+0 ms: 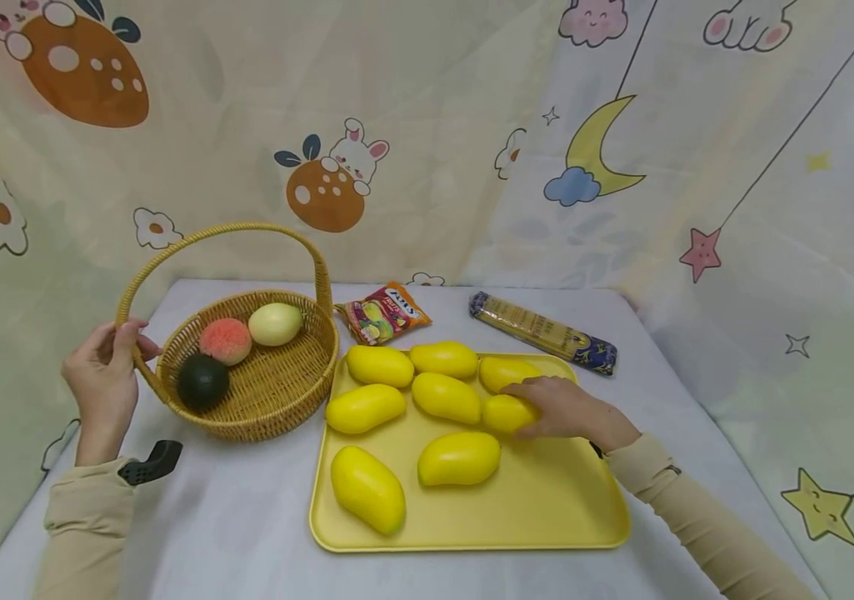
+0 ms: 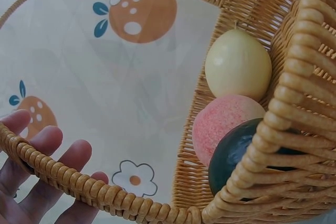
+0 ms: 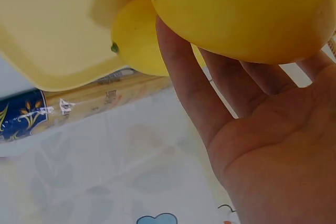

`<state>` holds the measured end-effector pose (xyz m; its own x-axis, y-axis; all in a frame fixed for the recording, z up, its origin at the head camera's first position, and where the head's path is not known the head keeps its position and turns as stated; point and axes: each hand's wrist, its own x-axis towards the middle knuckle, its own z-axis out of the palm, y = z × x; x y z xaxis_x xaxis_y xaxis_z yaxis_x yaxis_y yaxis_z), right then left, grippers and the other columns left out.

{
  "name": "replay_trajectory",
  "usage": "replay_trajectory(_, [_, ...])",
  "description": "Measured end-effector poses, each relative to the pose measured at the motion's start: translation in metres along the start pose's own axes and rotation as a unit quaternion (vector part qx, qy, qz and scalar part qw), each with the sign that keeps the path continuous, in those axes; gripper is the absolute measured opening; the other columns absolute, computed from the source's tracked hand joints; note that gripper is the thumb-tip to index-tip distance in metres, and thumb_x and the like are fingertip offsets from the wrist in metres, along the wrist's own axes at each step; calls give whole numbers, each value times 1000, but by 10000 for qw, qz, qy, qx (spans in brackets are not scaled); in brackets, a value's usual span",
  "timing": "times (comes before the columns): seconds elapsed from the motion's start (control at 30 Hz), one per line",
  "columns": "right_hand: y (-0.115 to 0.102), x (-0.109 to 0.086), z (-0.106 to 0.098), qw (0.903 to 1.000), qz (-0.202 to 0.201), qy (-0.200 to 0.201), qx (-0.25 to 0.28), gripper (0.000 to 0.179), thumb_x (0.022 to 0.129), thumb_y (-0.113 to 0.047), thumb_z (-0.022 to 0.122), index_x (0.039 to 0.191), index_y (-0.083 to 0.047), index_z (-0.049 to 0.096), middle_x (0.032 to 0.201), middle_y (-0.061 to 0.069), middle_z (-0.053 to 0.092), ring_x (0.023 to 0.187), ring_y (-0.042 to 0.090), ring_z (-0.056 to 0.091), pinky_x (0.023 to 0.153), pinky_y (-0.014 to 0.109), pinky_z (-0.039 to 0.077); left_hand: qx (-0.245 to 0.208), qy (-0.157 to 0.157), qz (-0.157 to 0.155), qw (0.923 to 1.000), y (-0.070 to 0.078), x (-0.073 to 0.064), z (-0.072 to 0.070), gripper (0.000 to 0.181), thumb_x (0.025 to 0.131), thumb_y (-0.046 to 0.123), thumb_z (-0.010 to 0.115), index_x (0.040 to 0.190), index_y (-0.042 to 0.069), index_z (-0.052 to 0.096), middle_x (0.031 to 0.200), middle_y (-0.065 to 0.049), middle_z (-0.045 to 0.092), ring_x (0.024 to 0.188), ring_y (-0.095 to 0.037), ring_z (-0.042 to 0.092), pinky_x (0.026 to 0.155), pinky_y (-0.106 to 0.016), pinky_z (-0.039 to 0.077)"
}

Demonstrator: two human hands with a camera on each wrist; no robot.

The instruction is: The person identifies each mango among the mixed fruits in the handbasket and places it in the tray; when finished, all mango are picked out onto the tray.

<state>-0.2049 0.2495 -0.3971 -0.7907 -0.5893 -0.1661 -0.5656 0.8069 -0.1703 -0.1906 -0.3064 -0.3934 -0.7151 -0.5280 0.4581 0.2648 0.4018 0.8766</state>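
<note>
My left hand [image 1: 106,383] holds the side of the arched handle [image 1: 127,287] of a round wicker basket [image 1: 277,425]. In the left wrist view the fingers [image 2: 73,158] lie behind the woven handle. Inside the basket sit a pale yellow fruit [image 1: 275,324], a pink peach [image 1: 226,341] and a dark green round fruit [image 1: 202,382]. Over the right part of a yellow tray [image 1: 546,508], my right hand [image 1: 572,412] grips a yellow mango [image 3: 247,14]. Its fingers pass around the mango's far side; the thumb is hidden in the right wrist view. Several other mangoes [image 1: 460,458] lie on the tray.
Behind the tray lie a packet of fruit candy [image 1: 384,314] and a long pack of dry noodles [image 1: 542,331]. The basket stands close to the tray's left edge. A printed cloth [image 1: 434,125] hangs behind the white-covered table [image 1: 239,525].
</note>
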Motion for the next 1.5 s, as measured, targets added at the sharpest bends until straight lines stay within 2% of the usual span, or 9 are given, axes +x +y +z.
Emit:
replay_trajectory(0.2, [-1,-2,8,9999,-53,-98,102,63,78,-38,77,131,-9,56,114,8,64,101,26,61,88,49,48,-39,20,0,10000,-1,0,0,18,95,24,58,97,9,68,68,13,60,65,2,60,70,-6,47])
replay_trajectory(0.37, [-1,-2,14,9997,-129,-63,188,61,77,-36,79,129,-11,58,117,8,64,103,26,60,88,49,48,-58,18,44,10000,1,-1,1,20,95,24,58,98,7,68,68,13,60,65,2,60,70,-6,47])
replay_trajectory(0.53, [0,-3,17,9999,-113,8,26,62,76,-40,79,128,-11,59,115,7,64,101,25,61,87,47,49,-50,37,77,10000,1,0,1,21,95,23,58,98,5,68,67,14,60,64,3,60,70,-6,47])
replay_trajectory(0.73, [0,-4,12,9999,-122,46,60,65,76,-42,79,129,-9,59,114,9,64,99,26,61,86,48,49,-77,36,50,10000,2,0,1,18,95,23,59,97,8,69,67,14,60,65,3,60,70,-6,47])
replay_trajectory(1.0, [-1,-2,8,9997,-204,-37,105,64,77,-41,78,128,-9,59,114,9,63,97,24,61,85,46,50,-118,31,80,9999,1,0,1,22,95,22,59,99,2,68,66,13,60,63,3,61,69,-6,48])
replay_trajectory(1.13, [-1,-1,8,9997,-240,-28,53,63,77,-41,79,127,-8,60,113,9,64,96,24,62,84,45,51,-96,27,58,9999,2,0,1,22,95,22,59,99,3,68,67,13,60,64,3,61,69,-6,48])
replay_trajectory(1.5, [0,0,2,9991,-250,6,329,64,81,-44,75,130,-8,58,118,9,63,104,26,61,91,46,49,46,-9,-108,9999,3,0,0,25,95,25,58,103,3,68,69,13,60,66,3,61,71,-5,47])
